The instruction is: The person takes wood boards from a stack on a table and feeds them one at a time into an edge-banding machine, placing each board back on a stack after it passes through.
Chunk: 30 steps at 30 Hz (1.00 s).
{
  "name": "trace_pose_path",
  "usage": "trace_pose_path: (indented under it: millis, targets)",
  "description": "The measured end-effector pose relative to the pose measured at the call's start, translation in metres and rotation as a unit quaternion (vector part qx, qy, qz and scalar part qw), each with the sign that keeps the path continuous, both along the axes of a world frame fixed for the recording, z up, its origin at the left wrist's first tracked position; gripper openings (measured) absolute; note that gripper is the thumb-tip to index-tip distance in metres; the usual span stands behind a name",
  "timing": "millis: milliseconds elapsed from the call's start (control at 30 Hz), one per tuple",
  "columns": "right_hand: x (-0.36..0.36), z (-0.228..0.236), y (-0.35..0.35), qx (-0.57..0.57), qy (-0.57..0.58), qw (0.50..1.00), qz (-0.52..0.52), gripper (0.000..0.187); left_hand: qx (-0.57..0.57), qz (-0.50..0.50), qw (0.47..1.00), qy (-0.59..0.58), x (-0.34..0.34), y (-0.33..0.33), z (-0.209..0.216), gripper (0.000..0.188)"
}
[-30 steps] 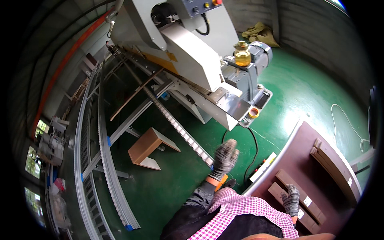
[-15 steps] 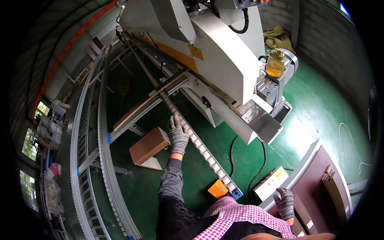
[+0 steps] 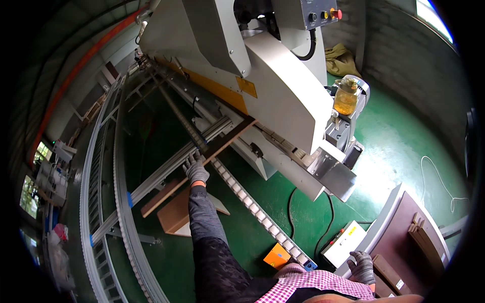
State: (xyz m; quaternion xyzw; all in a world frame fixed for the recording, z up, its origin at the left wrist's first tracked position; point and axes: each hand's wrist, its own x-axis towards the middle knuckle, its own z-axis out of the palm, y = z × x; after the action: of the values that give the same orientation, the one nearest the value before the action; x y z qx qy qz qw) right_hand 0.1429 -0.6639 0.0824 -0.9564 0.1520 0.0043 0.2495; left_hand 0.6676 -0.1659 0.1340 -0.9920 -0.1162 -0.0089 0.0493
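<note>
My left hand (image 3: 195, 169), in a grey striped glove, reaches forward over a long narrow brown panel (image 3: 230, 138) lying across the roller track. Its fingers bend over the panel's far edge; the thumb side is hard to make out. The white-roller track (image 3: 246, 198) runs back toward me beneath the panel. Low on the right, my right hand (image 3: 361, 267), gloved alike, hangs beside a brown-topped table (image 3: 399, 227). Its fingers are loosely bent and apart, with nothing in them.
A big white machine (image 3: 283, 81) stands ahead, with a jar (image 3: 346, 96) of yellow contents on its end. A brown box-like piece (image 3: 174, 214) sits on the green floor. Curved rails (image 3: 121, 202) run along the left. Black cables (image 3: 291, 212) and a white box (image 3: 344, 242) lie to the right.
My left hand has moved from the roller track up and left onto the brown panel. The panel has shifted toward me, off the metal crossbeam. My right hand stays by the table.
</note>
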Motion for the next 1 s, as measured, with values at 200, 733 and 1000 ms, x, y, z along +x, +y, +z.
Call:
trace_pose_path:
  millis: [200,733,1000]
  targets:
    - [-0.003,0.0,0.006,-0.013,0.035,0.999,0.017,0.031,-0.006,0.012,0.987,0.159,0.006,0.032,-0.027,0.084]
    - [0.033,0.015,0.063,0.645,0.053,0.763,-0.006,0.065,-0.023,-0.321,0.947,-0.011,-0.355,-0.079,0.06,0.05]
    - [-0.065,0.025,0.012,0.851,-0.281,0.385,-0.221,0.052,-0.005,-0.685,0.728,0.031,-0.434,-0.345,0.074,0.063]
